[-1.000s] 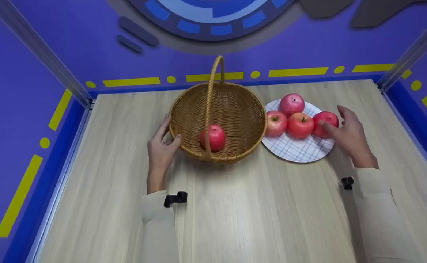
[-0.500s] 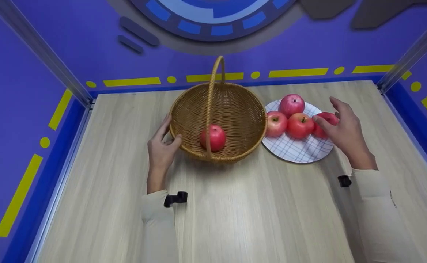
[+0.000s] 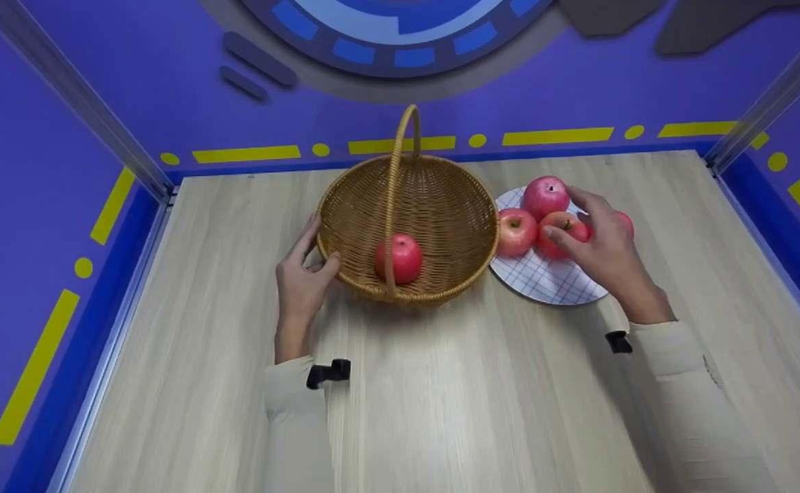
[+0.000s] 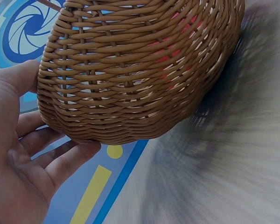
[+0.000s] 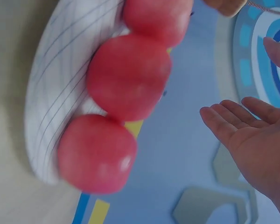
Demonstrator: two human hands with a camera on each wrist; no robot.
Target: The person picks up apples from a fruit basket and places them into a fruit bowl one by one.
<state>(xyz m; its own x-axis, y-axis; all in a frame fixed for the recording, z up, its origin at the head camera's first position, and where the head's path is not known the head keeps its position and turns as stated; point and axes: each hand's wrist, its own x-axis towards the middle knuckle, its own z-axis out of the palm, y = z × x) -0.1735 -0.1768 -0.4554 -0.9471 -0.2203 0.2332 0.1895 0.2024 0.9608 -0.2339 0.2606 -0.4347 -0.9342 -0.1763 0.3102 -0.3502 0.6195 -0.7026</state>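
Note:
A wicker basket (image 3: 451,212) with a tall handle stands mid-table, one red apple (image 3: 407,259) inside. My left hand (image 3: 304,281) holds the basket's left side, thumb by the rim; in the left wrist view its fingers (image 4: 67,163) reach round the wickerwork. On a checked plate (image 3: 547,287) to the right lie several apples. My right hand (image 3: 609,250) hovers above the plate, thumb and fingers spread around the middle front apple (image 3: 554,248), holding nothing. In the right wrist view the hand (image 5: 256,140) is apart from the apples. It partly hides the rightmost apple (image 3: 625,222).
The basket's right rim overlaps the left apple (image 3: 515,234) on the plate in the head view. A pink-red apple (image 3: 546,196) sits at the plate's back. Blue panels (image 3: 133,89) with yellow marks wall the wooden table (image 3: 441,411) at the back and sides.
My right hand has moved left, from the rightmost apple to over the middle front one, leaving the rightmost on the plate. The left hand and basket have stayed put.

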